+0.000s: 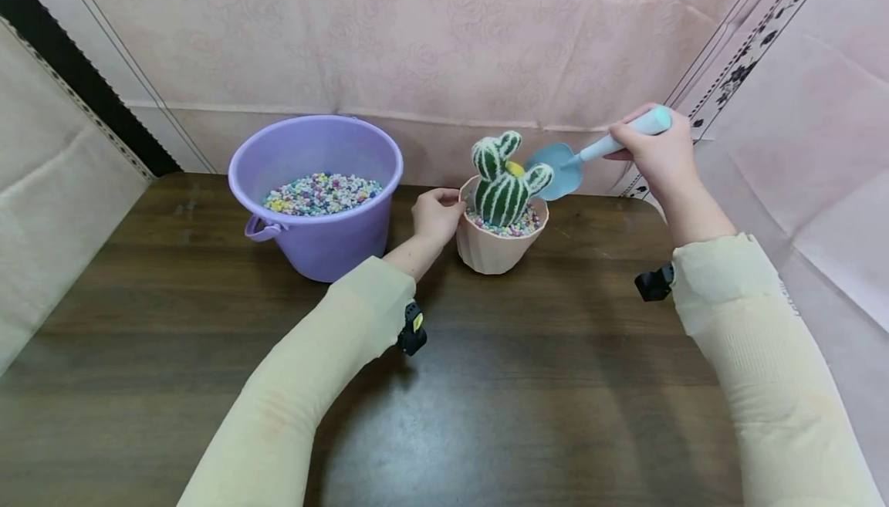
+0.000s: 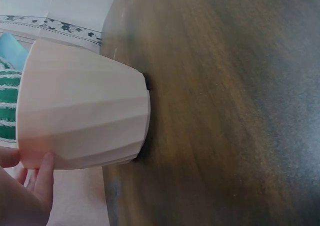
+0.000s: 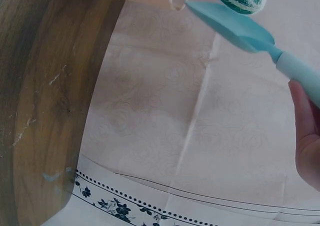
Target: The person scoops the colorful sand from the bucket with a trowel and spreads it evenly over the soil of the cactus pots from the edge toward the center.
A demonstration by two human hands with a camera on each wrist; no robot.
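A pale pink ribbed flowerpot (image 1: 491, 252) stands upright on the table with a green-and-white knitted cactus (image 1: 503, 197) in it, set among colourful small beads (image 1: 525, 221). My left hand (image 1: 437, 218) pinches the pot's left rim between thumb and fingers, as the left wrist view shows too. In my right hand (image 1: 656, 144) is a light blue toy shovel (image 1: 558, 170), gripped by its handle. The shovel's blade slants down at the pot's right rim, beside the cactus arm; in the right wrist view the blade tip (image 3: 197, 7) is right at the rim.
Left of the pot, a purple bucket (image 1: 316, 248) holds many multicoloured beads (image 1: 325, 193), its handle (image 1: 262, 229) hanging at the front. The brown wooden table (image 1: 486, 383) ends at a pink patterned cloth (image 1: 444, 44) behind. Cloth also hangs at both sides.
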